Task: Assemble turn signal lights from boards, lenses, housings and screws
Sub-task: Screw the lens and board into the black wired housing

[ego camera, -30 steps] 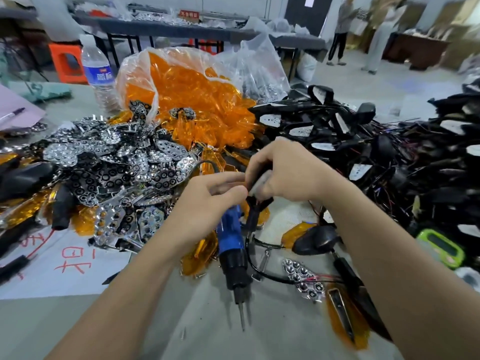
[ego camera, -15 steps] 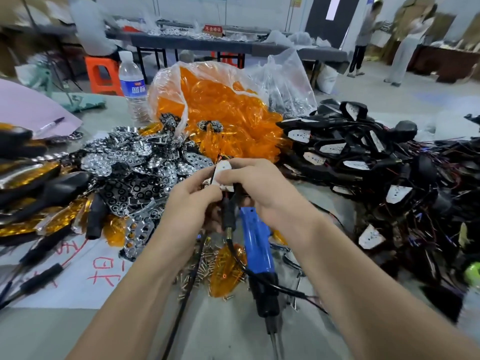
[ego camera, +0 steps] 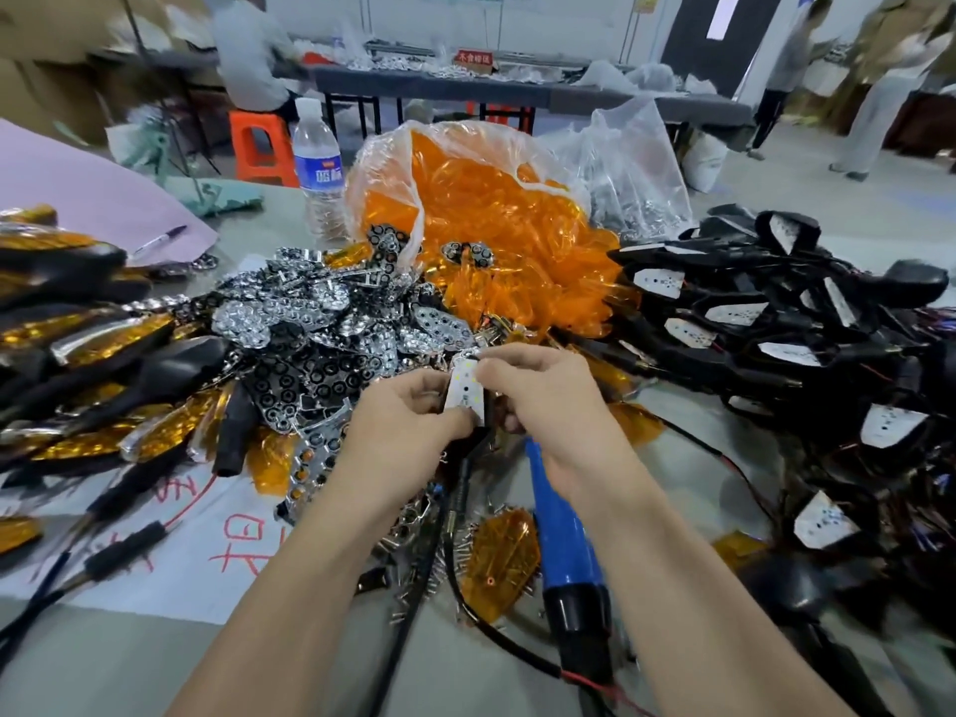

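Both hands meet at the table's middle over a small white LED board (ego camera: 467,391) seated in a black housing (ego camera: 478,441). My left hand (ego camera: 401,432) grips the housing from the left. My right hand (ego camera: 551,401) pinches the board's top edge, while the blue electric screwdriver (ego camera: 564,551) is tucked under its palm, tip pointing toward me. Loose screws (ego camera: 414,540) and an orange lens (ego camera: 499,561) lie below the hands. Chrome reflectors (ego camera: 320,323) are heaped to the left.
A bag of orange lenses (ego camera: 496,209) stands behind the hands, beside a water bottle (ego camera: 319,168). Wired black housings with boards (ego camera: 776,323) fill the right side. Finished lights (ego camera: 77,323) are stacked at the left. People stand and sit at tables behind.
The view has shifted right and up. The hands lifted the housing, and the white board has come into sight between the fingers. The screwdriver stays under my right hand.
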A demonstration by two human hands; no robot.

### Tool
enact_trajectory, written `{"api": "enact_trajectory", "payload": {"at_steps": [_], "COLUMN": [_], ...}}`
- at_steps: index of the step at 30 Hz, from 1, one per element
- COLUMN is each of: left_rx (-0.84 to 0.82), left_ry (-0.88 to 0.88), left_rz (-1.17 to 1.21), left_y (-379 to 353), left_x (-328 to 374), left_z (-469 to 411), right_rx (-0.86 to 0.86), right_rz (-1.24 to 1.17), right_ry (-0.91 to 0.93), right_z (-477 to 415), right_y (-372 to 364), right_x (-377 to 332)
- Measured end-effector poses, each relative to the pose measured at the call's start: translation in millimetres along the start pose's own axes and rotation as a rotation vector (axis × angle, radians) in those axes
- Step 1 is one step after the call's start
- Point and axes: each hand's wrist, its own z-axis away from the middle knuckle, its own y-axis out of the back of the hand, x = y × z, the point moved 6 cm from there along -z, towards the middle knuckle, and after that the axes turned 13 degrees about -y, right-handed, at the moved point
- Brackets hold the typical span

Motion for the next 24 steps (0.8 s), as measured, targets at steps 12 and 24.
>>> {"api": "enact_trajectory", "payload": {"at_steps": [12,24], "left_rx": [0.021,0.337], "left_ry": [0.015,0.093], "left_rz": [0.124,0.200], "left_y": [5,69], "left_x": [-3,-5], "left_z": [-7,-18], "right_rx": [0.128,0.118], "right_rz": [0.273,0.726], "right_ry": [0.210,0.340], "right_z": [5,7], "right_y": [-15,-42], "right_x": [-18,-29]}}
